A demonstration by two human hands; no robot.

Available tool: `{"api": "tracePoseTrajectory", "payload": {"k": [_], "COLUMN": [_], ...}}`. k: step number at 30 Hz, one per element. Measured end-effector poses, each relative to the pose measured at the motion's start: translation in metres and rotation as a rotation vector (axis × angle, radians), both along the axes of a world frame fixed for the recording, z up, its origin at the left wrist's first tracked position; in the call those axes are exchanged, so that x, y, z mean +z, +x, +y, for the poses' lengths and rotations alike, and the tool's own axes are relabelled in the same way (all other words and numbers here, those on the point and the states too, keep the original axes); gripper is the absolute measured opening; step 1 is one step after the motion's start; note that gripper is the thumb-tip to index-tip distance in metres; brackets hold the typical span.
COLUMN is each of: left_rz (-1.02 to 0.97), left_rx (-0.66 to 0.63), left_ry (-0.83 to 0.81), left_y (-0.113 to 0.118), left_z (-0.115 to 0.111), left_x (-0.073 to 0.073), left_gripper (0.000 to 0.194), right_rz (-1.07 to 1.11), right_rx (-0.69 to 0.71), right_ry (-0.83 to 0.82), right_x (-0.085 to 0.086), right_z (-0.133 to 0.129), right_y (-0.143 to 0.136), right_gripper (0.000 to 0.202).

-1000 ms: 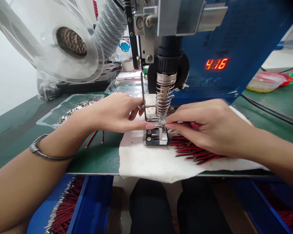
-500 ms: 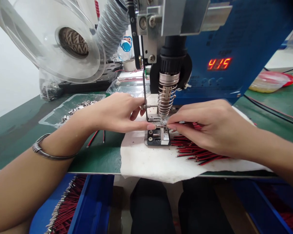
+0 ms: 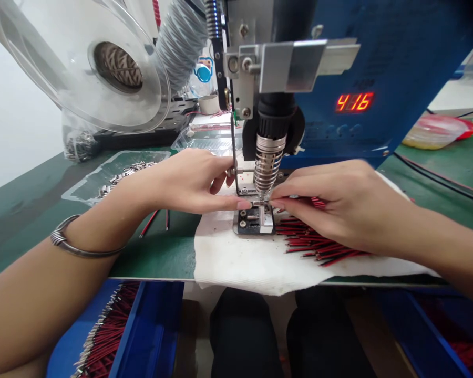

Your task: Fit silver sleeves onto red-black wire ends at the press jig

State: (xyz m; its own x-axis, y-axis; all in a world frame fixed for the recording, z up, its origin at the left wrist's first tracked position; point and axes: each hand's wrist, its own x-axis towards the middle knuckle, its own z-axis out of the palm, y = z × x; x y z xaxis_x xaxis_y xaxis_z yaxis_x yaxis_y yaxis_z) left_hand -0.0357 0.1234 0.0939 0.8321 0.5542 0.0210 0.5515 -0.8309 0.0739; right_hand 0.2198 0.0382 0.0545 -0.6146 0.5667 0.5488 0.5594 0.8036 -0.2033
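My left hand (image 3: 185,181) reaches from the left, its thumb tip against a small metal connector (image 3: 257,203) on the black fixture (image 3: 244,230); its fingers are apart, some partly behind the machine's thin metal bar. Close by on the right, my right hand (image 3: 335,199) pinches something at the fixture, too small and covered to name. The spring-wrapped tip (image 3: 267,163) of the blue machine (image 3: 394,63) is down between my fingertips. Red and black wires (image 3: 315,244) lie under my right hand on a white cloth (image 3: 236,262).
A clear tray of metal connectors (image 3: 128,170) sits behind my left forearm. Above it hangs a transparent fume hood (image 3: 79,63) with a grey hose. Below the table edge, a blue bin (image 3: 142,325) holds wires with connectors. Plastic bags lie at the far right.
The machine's upper metal bracket and spring-wrapped tip have moved down, compressing the spring. The red display went from 415 to 416. Both hands have stayed in nearly the same place.
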Motion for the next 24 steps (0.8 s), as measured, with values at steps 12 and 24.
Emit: {"api": "tracePoseTrajectory", "payload": {"k": [12,24], "left_rz": [0.008,0.005], "left_rx": [0.006,-0.015], "left_ry": [-0.004,0.005], "left_y": [-0.0005,-0.0017], "left_z": [-0.0008,-0.0009], "left_x": [0.0009,0.0014], "left_gripper": [0.055,0.051], "right_rz": [-0.003,-0.014], "right_rx": [0.003,0.000], "right_ry": [0.022,0.017], "right_x": [0.0005,-0.0001], "right_z": [0.0012,0.0006], "right_y": [0.0005,0.0005], "right_gripper": [0.022,0.022]}}
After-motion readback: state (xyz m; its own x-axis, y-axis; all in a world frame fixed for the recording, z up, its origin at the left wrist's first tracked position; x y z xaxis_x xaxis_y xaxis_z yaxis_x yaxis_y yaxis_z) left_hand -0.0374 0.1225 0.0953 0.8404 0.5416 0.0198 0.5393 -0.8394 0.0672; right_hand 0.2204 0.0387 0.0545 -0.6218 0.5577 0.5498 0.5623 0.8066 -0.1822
